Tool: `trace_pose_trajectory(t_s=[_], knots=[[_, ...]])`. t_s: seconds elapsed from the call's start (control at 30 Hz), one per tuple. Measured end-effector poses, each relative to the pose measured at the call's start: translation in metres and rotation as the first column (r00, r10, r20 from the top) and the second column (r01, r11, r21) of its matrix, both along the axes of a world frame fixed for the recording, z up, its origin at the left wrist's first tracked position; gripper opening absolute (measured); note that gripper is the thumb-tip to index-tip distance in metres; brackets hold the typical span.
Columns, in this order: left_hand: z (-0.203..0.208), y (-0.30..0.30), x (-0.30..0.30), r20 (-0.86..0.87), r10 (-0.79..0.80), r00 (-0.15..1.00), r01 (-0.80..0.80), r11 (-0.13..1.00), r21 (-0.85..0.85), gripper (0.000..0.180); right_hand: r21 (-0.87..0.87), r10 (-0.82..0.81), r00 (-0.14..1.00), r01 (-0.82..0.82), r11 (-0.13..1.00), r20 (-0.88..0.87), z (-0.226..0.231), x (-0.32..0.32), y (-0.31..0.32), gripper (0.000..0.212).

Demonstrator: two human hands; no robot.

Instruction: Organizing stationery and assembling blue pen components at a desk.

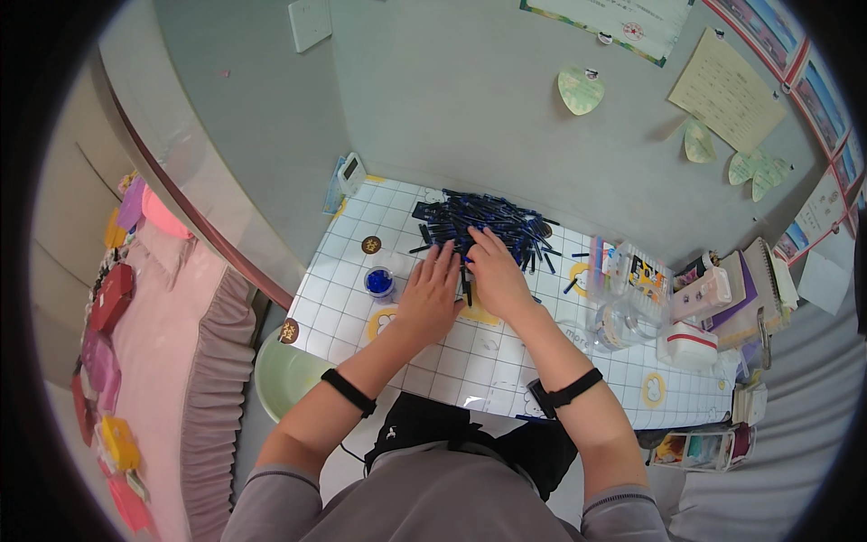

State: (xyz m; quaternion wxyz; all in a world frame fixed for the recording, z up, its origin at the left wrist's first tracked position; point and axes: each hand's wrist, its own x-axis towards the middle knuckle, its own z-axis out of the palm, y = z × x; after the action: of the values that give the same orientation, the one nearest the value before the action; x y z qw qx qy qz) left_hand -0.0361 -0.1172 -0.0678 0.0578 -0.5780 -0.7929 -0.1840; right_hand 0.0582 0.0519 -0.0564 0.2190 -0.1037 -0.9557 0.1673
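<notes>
A heap of slim dark blue-black tubes (pixel 492 217), resembling pen ink cartridges, lies on the white grid-patterned table (pixel 361 235). At its near left edge my left hand (pixel 432 294) rests palm down, fingers stretched toward the heap. My right hand (pixel 498 275) lies against the near side, fingers extended onto the tubes; its thumb and palm are hidden. Between both hands a single dark tube (pixel 467 287) points toward me. Left of my left hand stands a small clear round jar (pixel 379 283) with something deep blue inside.
On the right stand clear plastic containers (pixel 619 323), a pink box (pixel 702 294), a white-and-red case (pixel 692 345) and upright notebooks (pixel 757 294). A small white digital clock (pixel 351 173) sits at the back left corner. Below the left edge is a green basin (pixel 287 375).
</notes>
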Motion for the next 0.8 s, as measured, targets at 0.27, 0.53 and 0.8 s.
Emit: trace_pose_trajectory(t_s=[0.27, 0.53, 0.8], knots=[[-0.017, -0.004, -0.012, 0.103, -0.042, 0.994, 0.059, 0.985, -0.164, 0.067, 0.029, 0.064, 0.976, -0.072, 0.997, 0.209, -0.004, 0.004, 0.007, 0.033], [-0.004, -0.025, -0.008, 0.134, -0.016, 0.991, 0.043, 0.978, -0.202, 0.068, 0.012, 0.083, 0.956, -0.090, 0.996, 0.281, -0.002, 0.037, 0.015, 0.031], [0.001, -0.032, -0.001, 0.088, -0.014, 0.996, 0.037, 0.962, -0.272, 0.073, -0.166, 0.077, 0.934, -0.019, 0.986, 0.350, 0.012, 0.063, 0.019, 0.024]])
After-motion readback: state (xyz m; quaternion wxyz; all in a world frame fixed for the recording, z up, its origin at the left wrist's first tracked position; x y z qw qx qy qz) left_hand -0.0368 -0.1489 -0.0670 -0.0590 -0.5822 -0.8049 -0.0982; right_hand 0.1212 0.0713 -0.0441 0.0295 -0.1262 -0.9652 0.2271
